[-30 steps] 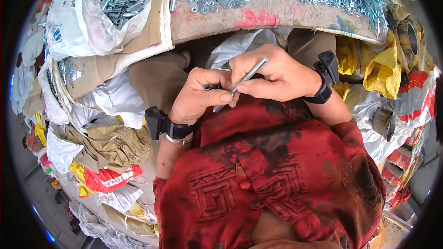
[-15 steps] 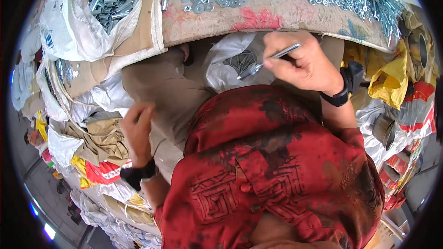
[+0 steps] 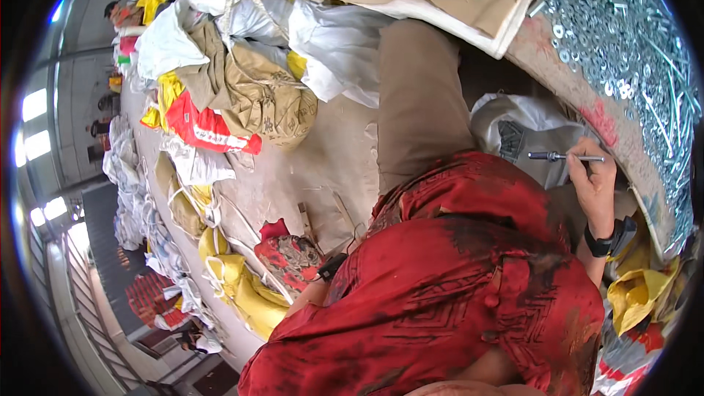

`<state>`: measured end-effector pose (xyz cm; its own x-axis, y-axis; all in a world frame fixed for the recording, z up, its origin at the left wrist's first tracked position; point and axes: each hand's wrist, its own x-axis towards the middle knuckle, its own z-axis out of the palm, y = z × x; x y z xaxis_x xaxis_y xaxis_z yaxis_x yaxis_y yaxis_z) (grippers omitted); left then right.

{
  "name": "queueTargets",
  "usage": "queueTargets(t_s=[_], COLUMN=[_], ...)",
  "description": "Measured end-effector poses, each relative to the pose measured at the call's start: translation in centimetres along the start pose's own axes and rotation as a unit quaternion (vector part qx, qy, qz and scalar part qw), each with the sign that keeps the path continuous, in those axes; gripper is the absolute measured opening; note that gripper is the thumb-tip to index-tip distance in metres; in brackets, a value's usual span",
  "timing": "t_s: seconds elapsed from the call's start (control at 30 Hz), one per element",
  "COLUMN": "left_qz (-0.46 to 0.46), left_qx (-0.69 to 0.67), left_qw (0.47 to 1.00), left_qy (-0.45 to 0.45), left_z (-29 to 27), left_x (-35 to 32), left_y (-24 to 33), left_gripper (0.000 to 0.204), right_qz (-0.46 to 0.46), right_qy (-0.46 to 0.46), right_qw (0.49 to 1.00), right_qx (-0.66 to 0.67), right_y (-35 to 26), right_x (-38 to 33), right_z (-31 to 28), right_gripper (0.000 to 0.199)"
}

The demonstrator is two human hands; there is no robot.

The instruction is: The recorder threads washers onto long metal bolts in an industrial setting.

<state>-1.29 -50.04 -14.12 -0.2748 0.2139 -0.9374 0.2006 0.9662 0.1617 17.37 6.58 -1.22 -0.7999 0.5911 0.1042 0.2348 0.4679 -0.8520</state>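
My right hand (image 3: 592, 174) is closed around a slim metal anchor bolt (image 3: 550, 156), its thicker dark end pointing left past the fingers. Just beyond that end, a white plastic bag (image 3: 506, 114) with grey metal rods (image 3: 511, 139) inside lies between my legs, under the table's edge. My left forearm (image 3: 312, 295) reaches down at my left side, with a black wristband (image 3: 332, 268) on it. The left hand itself is hidden behind my red shirt. Near that wrist lies a red and black patterned cloth (image 3: 287, 257).
The table (image 3: 565, 66) on the right bears heaped washers, rods and other metal parts (image 3: 623, 37). Brown sacking (image 3: 268, 95) and white bags (image 3: 330, 44) lie to the left. Yellow sacks (image 3: 246, 286) rest lower down. An open yellow bag (image 3: 638, 290) hangs near my right arm.
My view has swung left, showing more floor and sacks. My left hand has dropped from beside my leg to behind my shirt. The right hand keeps hold of the anchor bolt, now lying level.
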Motion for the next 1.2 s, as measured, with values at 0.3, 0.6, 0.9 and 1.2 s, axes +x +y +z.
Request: queueTargets(t_s=[0.3, 0.6, 0.9, 1.2], left_qz=[-0.014, -0.031, -0.017, -0.029], left_qx=[-0.026, 0.030, 0.096, 0.130], left_qw=[1.000, 0.999, 0.995, 0.991], left_qy=[-0.005, 0.007, 0.027, 0.022], left_z=[2.3, -1.1, -5.8, -7.9], left_x=[-1.0, 1.0, 3.3, 3.3], left_y=[-3.0, -2.1, 3.6, 5.4], left_gripper=[0.017, 0.017, 0.018, 0.019], right_qz=[0.059, -0.009, 0.069, 0.084], right_qy=[-0.007, -0.005, 0.032, -0.035], right_qw=[0.998, 1.000, 0.997, 0.992], right_qx=[-0.033, -0.013, -0.021, -0.088], right_y=[-0.2, 2.9, 5.0, 6.0], right_x=[-1.2, -0.3, -2.9, -3.2], right_z=[-0.5, -0.2, -2.5, -2.7], right_gripper=[0.011, 0.015, 0.021, 0.019])
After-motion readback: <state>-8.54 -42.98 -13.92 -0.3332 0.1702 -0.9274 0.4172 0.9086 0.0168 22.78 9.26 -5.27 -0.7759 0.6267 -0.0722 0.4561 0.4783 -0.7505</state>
